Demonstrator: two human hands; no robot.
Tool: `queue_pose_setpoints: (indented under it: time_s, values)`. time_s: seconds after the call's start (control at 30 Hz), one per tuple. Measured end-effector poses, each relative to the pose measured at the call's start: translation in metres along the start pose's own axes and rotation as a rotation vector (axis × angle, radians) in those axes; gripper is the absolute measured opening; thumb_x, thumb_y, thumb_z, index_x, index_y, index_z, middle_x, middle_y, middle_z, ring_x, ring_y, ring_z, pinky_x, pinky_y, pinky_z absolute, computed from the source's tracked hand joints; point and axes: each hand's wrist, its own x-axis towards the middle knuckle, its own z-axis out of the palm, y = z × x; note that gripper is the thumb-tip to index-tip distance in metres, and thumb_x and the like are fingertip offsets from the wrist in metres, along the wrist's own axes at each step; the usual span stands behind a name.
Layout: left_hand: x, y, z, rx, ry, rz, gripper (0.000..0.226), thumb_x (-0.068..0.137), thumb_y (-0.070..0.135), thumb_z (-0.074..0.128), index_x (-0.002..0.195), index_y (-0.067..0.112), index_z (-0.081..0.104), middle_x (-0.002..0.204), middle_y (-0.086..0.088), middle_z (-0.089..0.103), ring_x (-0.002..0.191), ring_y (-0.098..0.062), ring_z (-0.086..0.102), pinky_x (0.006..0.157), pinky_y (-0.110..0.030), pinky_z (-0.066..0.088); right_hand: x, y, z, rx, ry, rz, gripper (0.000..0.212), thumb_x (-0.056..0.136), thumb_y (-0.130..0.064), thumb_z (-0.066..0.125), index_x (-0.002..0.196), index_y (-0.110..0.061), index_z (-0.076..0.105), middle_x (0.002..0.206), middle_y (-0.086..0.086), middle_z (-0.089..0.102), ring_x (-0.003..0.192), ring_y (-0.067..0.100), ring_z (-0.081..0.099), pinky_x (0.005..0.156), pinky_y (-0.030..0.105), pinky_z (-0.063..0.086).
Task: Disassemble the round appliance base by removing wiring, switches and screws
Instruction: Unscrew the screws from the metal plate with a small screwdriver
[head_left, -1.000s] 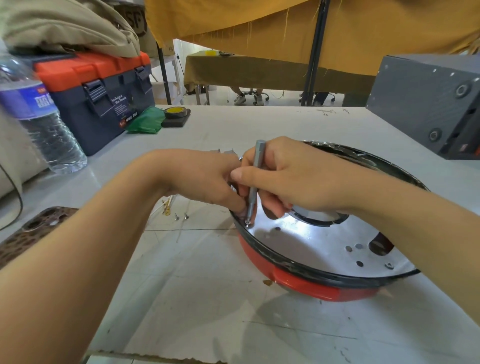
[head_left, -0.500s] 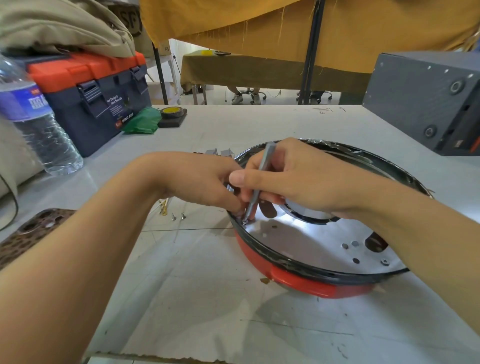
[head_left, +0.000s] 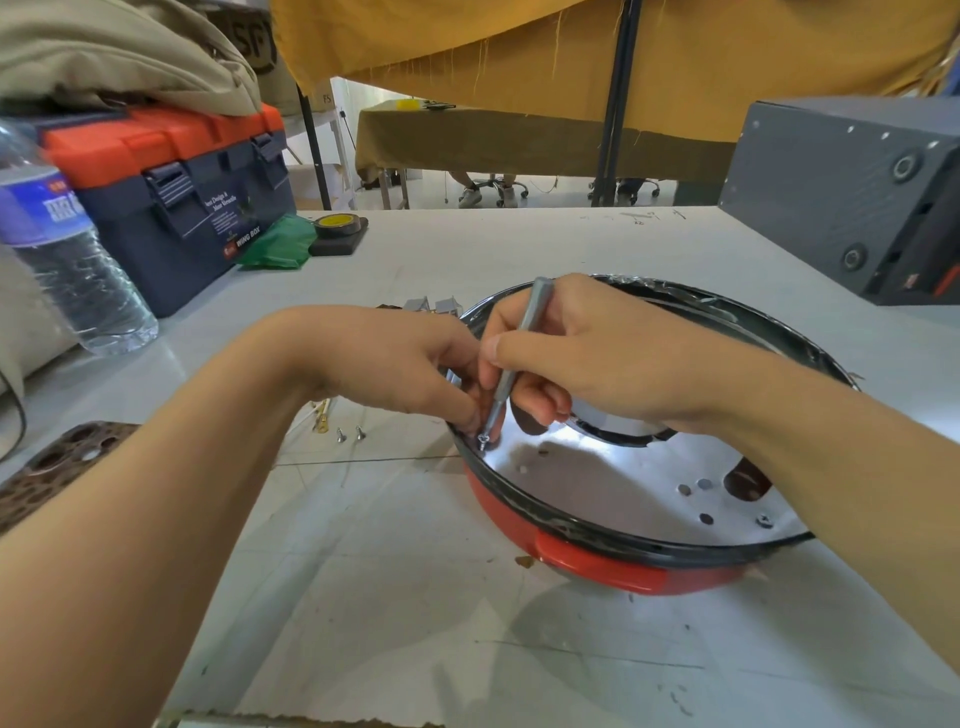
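The screwdriver had tipped since a second ago, from nearly upright to leaning with its top toward one o'clock, and the round appliance base had slid a touch toward the left of the view. The right hand gripped the grey shaft between thumb and curled fingers, tip down on a screw at the base's nine o'clock edge, just inside the black rim. The left hand came in from eight o'clock, fingers curled down over that same rim, fingertips right beside the screw (what exactly they pinched, I could not tell, though a bit of shiny metal showed under them). The base sat on the white table, red shell below, shiny metal floor inside with a big round opening partly behind the right hand, and a few small holes toward four o'clock.

Out on the table, two loose screws lay at nine o'clock from the base, just beside a small brass piece. Two small grey parts stood at eleven o'clock, just beyond the rim. Farther off at ten o'clock was a blue toolbox with an orange lid, a green cloth and a roll of yellow tape next to it. A water bottle stood at the far left, and a dark grey box sat at two o'clock.
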Motion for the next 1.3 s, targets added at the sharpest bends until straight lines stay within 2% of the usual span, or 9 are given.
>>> queue_pose_setpoints:
  time_s: [0.1, 0.23, 0.37, 0.63, 0.8, 0.93, 1.03, 1.17, 1.3]
  values:
    - [0.0012, -0.0027, -0.0002, -0.067, 0.013, 0.011, 0.011, 0.083, 0.018, 0.064, 0.092, 0.024, 0.066, 0.092, 0.013, 0.066, 0.087, -0.004, 0.057, 0.078, -0.013, 0.044, 0.0004, -0.0010, -0.0005, -0.005, 0.022, -0.033, 0.036, 0.094, -0.031, 0.055, 0.066, -0.011, 0.063, 0.043, -0.001, 0.049, 0.047, 0.016, 0.050, 0.054, 0.022, 0.048]
    - [0.0020, -0.0040, -0.0002, -0.090, 0.028, 0.031, 0.015, 0.082, 0.013, 0.063, 0.087, 0.027, 0.065, 0.093, 0.017, 0.062, 0.088, 0.001, 0.055, 0.077, -0.009, 0.041, 0.0008, -0.0025, 0.0005, -0.048, 0.038, -0.052, 0.042, 0.094, -0.039, 0.054, 0.061, -0.015, 0.063, 0.041, -0.009, 0.050, 0.039, 0.005, 0.044, 0.046, 0.012, 0.039]
    - [0.0034, -0.0049, -0.0006, -0.084, 0.024, 0.031, 0.012, 0.083, 0.012, 0.063, 0.089, 0.023, 0.066, 0.091, 0.012, 0.064, 0.084, -0.002, 0.057, 0.075, -0.014, 0.044, 0.0011, -0.0008, 0.0003, -0.010, -0.007, -0.018, 0.037, 0.097, -0.031, 0.051, 0.068, -0.010, 0.061, 0.038, -0.007, 0.040, 0.037, 0.009, 0.035, 0.044, 0.018, 0.037]
    - [0.0039, -0.0063, -0.0017, -0.052, 0.007, 0.018, 0.011, 0.085, 0.017, 0.064, 0.088, 0.023, 0.072, 0.083, 0.019, 0.065, 0.077, 0.004, 0.056, 0.066, -0.003, 0.041, 0.0024, 0.0046, -0.0041, -0.009, 0.044, -0.039, 0.019, 0.086, -0.010, 0.066, 0.084, 0.009, 0.063, 0.049, -0.002, 0.053, 0.046, 0.006, 0.050, 0.049, 0.015, 0.043]
    - [0.0042, -0.0068, -0.0017, -0.039, 0.006, 0.009, 0.010, 0.084, 0.018, 0.064, 0.088, 0.023, 0.071, 0.090, 0.014, 0.066, 0.086, -0.005, 0.057, 0.080, -0.019, 0.044, 0.0018, 0.0035, -0.0031, 0.003, 0.057, -0.042, 0.007, 0.084, -0.004, 0.061, 0.079, -0.002, 0.064, 0.053, -0.007, 0.056, 0.049, 0.005, 0.053, 0.051, 0.016, 0.046]
    - [0.0041, -0.0064, -0.0018, -0.051, 0.005, 0.010, 0.009, 0.084, 0.018, 0.064, 0.084, 0.024, 0.071, 0.085, 0.016, 0.066, 0.082, -0.003, 0.057, 0.069, -0.009, 0.044, -0.0003, 0.0010, -0.0021, 0.012, 0.023, -0.024, 0.008, 0.085, -0.002, 0.055, 0.083, 0.004, 0.060, 0.043, -0.005, 0.048, 0.041, 0.006, 0.044, 0.044, 0.014, 0.041]
    - [0.0047, -0.0074, -0.0021, -0.044, -0.004, 0.009, 0.009, 0.085, 0.017, 0.063, 0.087, 0.022, 0.070, 0.087, 0.013, 0.067, 0.083, -0.004, 0.059, 0.076, -0.013, 0.045, -0.0012, -0.0011, -0.0011, 0.035, -0.001, -0.019, 0.008, 0.086, -0.002, 0.054, 0.080, -0.004, 0.058, 0.043, -0.001, 0.051, 0.041, 0.009, 0.045, 0.047, 0.017, 0.043]
    - [0.0048, -0.0069, -0.0026, -0.090, -0.002, 0.012, 0.009, 0.084, 0.014, 0.064, 0.091, 0.019, 0.067, 0.088, 0.015, 0.065, 0.079, 0.004, 0.059, 0.067, -0.001, 0.042, 0.0010, 0.0003, -0.0003, 0.018, 0.039, -0.022, 0.024, 0.093, -0.021, 0.059, 0.070, -0.014, 0.057, 0.044, -0.002, 0.054, 0.042, 0.009, 0.048, 0.054, 0.018, 0.046]
    - [0.0048, -0.0062, -0.0031, -0.064, -0.026, 0.018, 0.011, 0.084, 0.019, 0.065, 0.094, 0.017, 0.068, 0.094, 0.006, 0.068, 0.090, -0.008, 0.061, 0.087, -0.020, 0.046, 0.0035, 0.0021, 0.0005, 0.009, 0.070, -0.008, 0.030, 0.095, -0.023, 0.055, 0.068, -0.013, 0.059, 0.041, -0.003, 0.053, 0.039, 0.009, 0.048, 0.050, 0.015, 0.042]
